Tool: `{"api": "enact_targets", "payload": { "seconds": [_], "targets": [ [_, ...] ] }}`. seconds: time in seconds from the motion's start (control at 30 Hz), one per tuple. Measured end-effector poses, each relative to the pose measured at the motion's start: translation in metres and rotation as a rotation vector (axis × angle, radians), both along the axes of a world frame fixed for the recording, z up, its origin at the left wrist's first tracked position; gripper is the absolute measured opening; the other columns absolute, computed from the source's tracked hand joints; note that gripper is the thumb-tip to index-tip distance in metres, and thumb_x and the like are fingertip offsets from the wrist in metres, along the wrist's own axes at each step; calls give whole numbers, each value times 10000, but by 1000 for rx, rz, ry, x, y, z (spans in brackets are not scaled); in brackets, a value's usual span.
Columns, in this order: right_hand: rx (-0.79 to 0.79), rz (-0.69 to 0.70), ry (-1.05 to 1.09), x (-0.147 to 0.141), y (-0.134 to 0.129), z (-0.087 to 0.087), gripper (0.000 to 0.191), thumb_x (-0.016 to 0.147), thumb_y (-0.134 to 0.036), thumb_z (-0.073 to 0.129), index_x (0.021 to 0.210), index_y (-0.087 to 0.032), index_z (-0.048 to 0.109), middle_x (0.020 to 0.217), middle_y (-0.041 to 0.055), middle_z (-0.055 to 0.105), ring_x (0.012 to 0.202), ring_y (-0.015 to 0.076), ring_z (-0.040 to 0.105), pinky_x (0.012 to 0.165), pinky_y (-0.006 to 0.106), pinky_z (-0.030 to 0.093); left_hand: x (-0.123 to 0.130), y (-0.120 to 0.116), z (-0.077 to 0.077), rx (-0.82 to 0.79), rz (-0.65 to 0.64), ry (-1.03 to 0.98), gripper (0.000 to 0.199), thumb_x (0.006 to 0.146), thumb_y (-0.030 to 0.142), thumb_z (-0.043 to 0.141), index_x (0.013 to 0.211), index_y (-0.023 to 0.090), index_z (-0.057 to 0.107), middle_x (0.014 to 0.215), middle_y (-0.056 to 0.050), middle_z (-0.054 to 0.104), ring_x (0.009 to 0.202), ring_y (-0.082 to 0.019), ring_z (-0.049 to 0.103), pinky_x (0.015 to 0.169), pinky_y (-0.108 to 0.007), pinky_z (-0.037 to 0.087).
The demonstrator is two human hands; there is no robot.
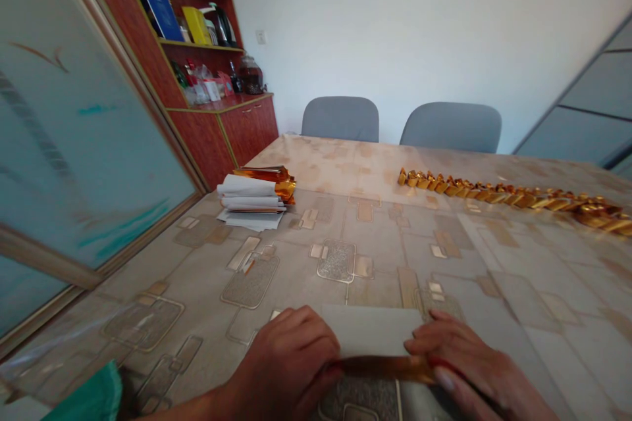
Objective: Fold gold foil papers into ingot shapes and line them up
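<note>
Near the table's front edge, my left hand point(291, 358) pinches one end of a sheet of gold foil paper point(378, 368). The sheet's near edge is rolled or folded into a shiny gold strip, and its pale back point(372, 329) lies flat beyond. At the strip's other end my right hand point(469, 362) grips it between thumb and fingers. Both hands' fingertips are partly hidden. Farther left on the table lies a stack of white-backed sheets point(251, 200), with crumpled gold foil point(286, 189) at its right side.
A long row of folded gold foil pieces point(498, 194) stretches across the table's back right. The patterned tablecloth point(336, 260) covers the table. Two grey chairs point(340, 118) stand behind it. To the left are a red-brown cabinet point(247, 128) and a frosted glass door point(89, 125).
</note>
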State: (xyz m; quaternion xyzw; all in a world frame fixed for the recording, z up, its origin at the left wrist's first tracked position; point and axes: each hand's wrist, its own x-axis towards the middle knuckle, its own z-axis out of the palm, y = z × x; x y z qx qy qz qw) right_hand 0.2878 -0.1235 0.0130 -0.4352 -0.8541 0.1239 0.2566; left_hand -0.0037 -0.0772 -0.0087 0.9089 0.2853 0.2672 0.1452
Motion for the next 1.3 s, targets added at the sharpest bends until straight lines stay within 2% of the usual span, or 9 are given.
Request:
{"api": "enact_targets", "payload": {
  "seconds": [0.13,0.23,0.33,0.43,0.57,0.63,0.77,0.97,1.3],
  "targets": [
    [-76,-132,49,-9,14,-10,304,1024,-256,436,784,-242,623,723,17,663,686,191,656,646,312,570,6,2,0,-103,152,49,65,906,163,553,933,214,585,794,0,676,685,-175,606,611,-271,452],
    [-22,-242,-15,-10,21,-25,230,959,-278,557,739,-232,604,731,30,632,685,213,615,617,338,526,10,3,2,-68,165,101,328,892,153,575,1209,226,534,964,-22,724,795,-201,665,696,-312,519],
    [-16,-287,-60,-7,22,-35,137,897,-258,633,764,-229,612,779,41,635,745,236,607,658,368,511,11,4,3,-35,140,162,420,921,156,546,1325,244,471,978,-13,720,801,-206,674,708,-329,547],
    [-36,-286,-49,-7,20,-32,149,903,-280,632,767,-226,604,765,39,626,732,232,594,649,360,499,12,5,0,-15,122,174,395,958,179,519,1340,270,484,1047,-17,699,837,-190,667,707,-300,549],
    [-43,-285,7,-11,20,-23,286,998,-323,501,743,-232,592,758,43,635,721,221,601,642,342,493,14,5,-9,113,133,154,281,1013,259,480,1278,303,563,1168,-20,676,899,-169,634,718,-257,520],
    [-35,-295,16,-11,19,-25,312,1007,-307,484,718,-238,582,752,38,637,727,220,601,659,344,486,14,5,-10,195,74,165,257,1032,259,461,1254,294,585,1209,-22,675,910,-164,616,738,-262,508],
    [-18,-300,19,-7,17,-35,199,941,-278,589,744,-249,594,750,18,630,740,224,591,700,360,474,14,7,-1,324,-93,176,255,1049,177,415,1213,203,608,1309,-50,650,897,-166,584,791,-310,479],
    [-43,-328,-14,-6,19,-35,185,923,-263,602,740,-251,580,755,16,628,743,229,586,703,367,456,13,8,5,316,-88,174,243,1062,198,410,1168,196,628,1183,-36,693,841,-171,554,803,-345,417],
    [17,-316,-11,-9,22,-37,208,922,-211,586,725,-242,526,735,15,599,723,226,580,678,367,453,6,3,-12,294,-53,190,273,1061,232,399,1238,246,607,1230,-41,685,939,-191,579,853,-353,426]
  ]
}}
